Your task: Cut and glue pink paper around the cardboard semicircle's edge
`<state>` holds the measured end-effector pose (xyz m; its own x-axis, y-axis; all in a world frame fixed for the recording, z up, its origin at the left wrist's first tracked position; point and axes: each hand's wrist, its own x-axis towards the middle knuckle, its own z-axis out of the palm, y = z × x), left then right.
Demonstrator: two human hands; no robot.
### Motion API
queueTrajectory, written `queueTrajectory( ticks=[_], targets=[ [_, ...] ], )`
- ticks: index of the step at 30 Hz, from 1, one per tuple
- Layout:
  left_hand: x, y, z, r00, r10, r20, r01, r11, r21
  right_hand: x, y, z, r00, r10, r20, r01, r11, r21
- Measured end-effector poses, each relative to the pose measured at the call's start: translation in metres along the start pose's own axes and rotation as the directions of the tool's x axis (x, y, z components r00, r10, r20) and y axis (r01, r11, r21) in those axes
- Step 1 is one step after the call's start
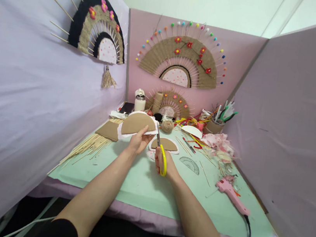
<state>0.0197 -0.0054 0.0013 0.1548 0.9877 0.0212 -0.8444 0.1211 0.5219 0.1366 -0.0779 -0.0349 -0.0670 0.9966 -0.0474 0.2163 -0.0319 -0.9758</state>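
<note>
My left hand [140, 139] grips a brown cardboard half-circle [138, 124] by its lower right edge, held up above the table. Pale pink-white fabric [120, 131] sticks out around the cardboard's edge. In my right hand [163, 162] are scissors with yellow handles [164, 161]. Their blades [158, 136] point up beside the right end of the fabric; whether they touch it I cannot tell. Beneath, on the table, lies a second cardboard half-circle [165, 144] on white fabric, close to my right hand.
Thin bamboo sticks [85, 145] and a cardboard piece [108, 130] lie left. A protractor [189, 165] and pink glue gun [234, 195] with a cord lie right. Behind are a twine ball [167, 126], white bottle [140, 102] and tool holder [213, 126]. Decorated fans [149, 56] hang on partitions.
</note>
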Motion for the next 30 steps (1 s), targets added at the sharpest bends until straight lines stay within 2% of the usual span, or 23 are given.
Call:
queueTrajectory(
  ticks=[9,20,30],
  targets=[
    [-0.001,0.000,0.000,1.000,-0.010,0.010,0.010,1.000,0.016,0.001,-0.002,0.002,1.000,0.015,-0.010,-0.015,1.000,-0.015],
    [-0.001,0.000,-0.002,1.000,-0.006,0.025,0.006,1.000,0.005,0.005,0.007,0.000,0.998,-0.057,0.028,0.058,0.997,-0.044],
    [-0.002,0.000,-0.002,0.999,-0.030,0.033,0.029,0.999,0.029,0.007,0.010,0.001,0.991,-0.109,0.076,0.104,0.992,0.078]
  ],
)
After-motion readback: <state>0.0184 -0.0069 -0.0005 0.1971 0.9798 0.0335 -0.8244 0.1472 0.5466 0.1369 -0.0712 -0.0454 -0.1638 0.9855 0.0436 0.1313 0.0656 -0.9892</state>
